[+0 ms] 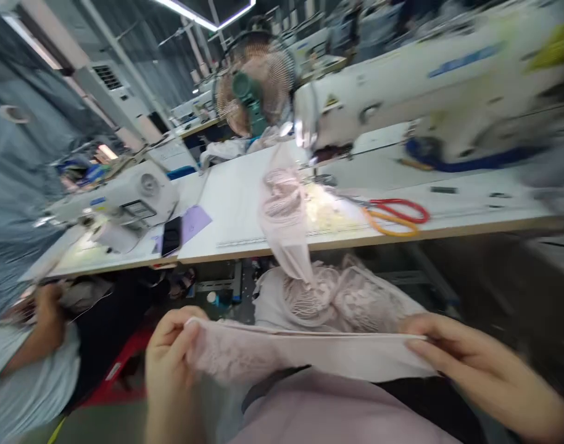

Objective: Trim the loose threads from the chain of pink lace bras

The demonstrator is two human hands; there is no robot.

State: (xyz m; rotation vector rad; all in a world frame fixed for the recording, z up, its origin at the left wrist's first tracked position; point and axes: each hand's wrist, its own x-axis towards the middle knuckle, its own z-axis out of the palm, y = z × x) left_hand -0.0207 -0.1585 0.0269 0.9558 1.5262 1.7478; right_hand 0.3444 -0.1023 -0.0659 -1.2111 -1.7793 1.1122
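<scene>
A pale pink fabric piece (pixel 319 353) is stretched level in front of my body. Its left end, where lacy material shows, is pinched in my left hand (pixel 173 345). My right hand (pixel 453 348) grips the other end between thumb and fingers. Beyond it, a heap of pink lace and cloth (pixel 328 296) lies over my lap, below the table edge. More pink lace fabric (pixel 284 197) hangs from the white table (pixel 238 203) down toward that heap, near the sewing machine's needle area.
A large white sewing machine (pixel 402 86) spans the back right. Red and orange scissors (pixel 395 216) lie by the table's front edge. A fan (pixel 254 86), a black phone (pixel 171 236) and another machine (pixel 124 194) stand or lie farther left. A person's arm (pixel 48 320) is at far left.
</scene>
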